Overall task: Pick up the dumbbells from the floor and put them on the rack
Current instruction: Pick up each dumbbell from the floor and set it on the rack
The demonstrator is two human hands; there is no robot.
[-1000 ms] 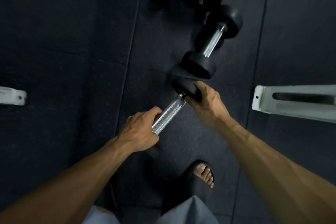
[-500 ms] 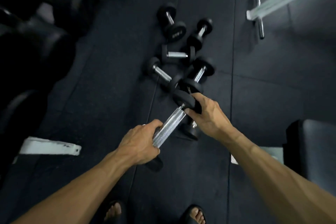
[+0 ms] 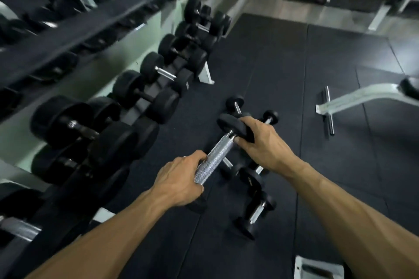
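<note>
A black-ended dumbbell with a knurled chrome handle (image 3: 215, 161) is held clear of the dark rubber floor (image 3: 317, 165) at centre frame. The left hand (image 3: 179, 182) has its fingers wrapped round the handle's lower end; the right hand (image 3: 260, 142) clasps the upper black head. This looks like the carry step. Next it needs swinging toward the long dumbbell rack (image 3: 95, 88) at left frame and seating in a free cradle. More small dumbbells (image 3: 254, 215) lie below.

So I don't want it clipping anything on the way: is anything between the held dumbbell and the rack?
Nothing visible: open air and bare floor mat separate the held dumbbell from the rack on the left. Which slot is free is unclear.
</note>
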